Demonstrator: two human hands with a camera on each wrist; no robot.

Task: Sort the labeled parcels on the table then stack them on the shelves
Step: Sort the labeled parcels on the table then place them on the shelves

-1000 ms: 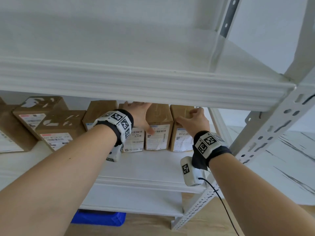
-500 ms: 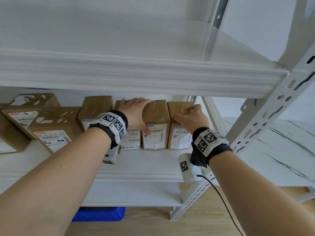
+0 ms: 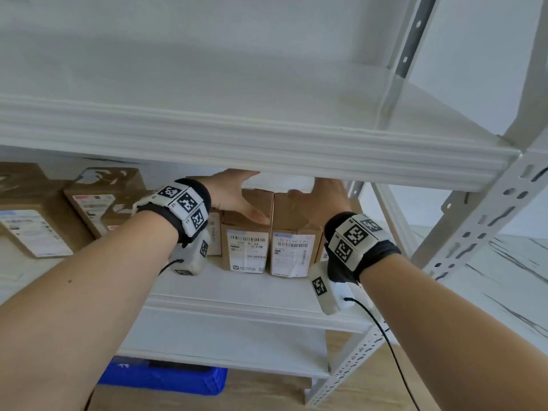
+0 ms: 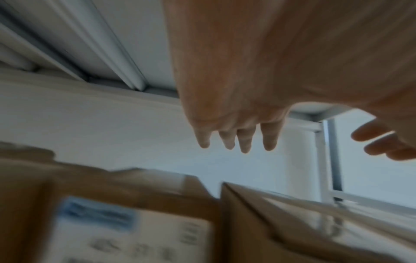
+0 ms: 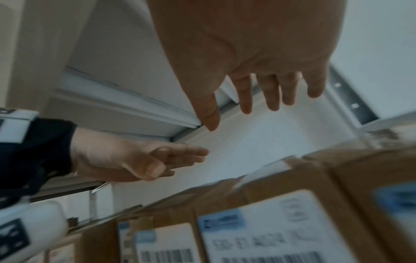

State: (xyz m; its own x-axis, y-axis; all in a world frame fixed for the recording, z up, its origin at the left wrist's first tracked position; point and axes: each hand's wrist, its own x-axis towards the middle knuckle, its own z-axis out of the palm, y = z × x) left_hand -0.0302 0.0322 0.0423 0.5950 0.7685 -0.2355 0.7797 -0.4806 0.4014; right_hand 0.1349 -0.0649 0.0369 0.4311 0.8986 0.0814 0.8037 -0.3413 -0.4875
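Observation:
Several brown labeled parcels stand in a row on the middle shelf (image 3: 237,280). My left hand (image 3: 234,194) hovers over one upright parcel (image 3: 246,247), fingers straight and holding nothing. In the left wrist view its fingers (image 4: 236,138) hang in the air above the blurred parcels (image 4: 135,222). My right hand (image 3: 320,200) is over the neighbouring parcel (image 3: 292,250). The right wrist view shows its fingers (image 5: 270,92) spread and free of the boxes (image 5: 270,231), with my left hand (image 5: 139,160) beside it. The upper shelf edge hides both sets of fingertips in the head view.
Larger labeled parcels (image 3: 100,200) sit at the left of the same shelf. The upper shelf's front edge (image 3: 237,143) hangs just above my hands. A perforated upright (image 3: 462,232) stands at the right. A blue bin (image 3: 166,378) lies under the bottom shelf.
Both hands were resting on the tops of the two parcels; now they have lifted off with fingers straightened. The parcels have stayed in place.

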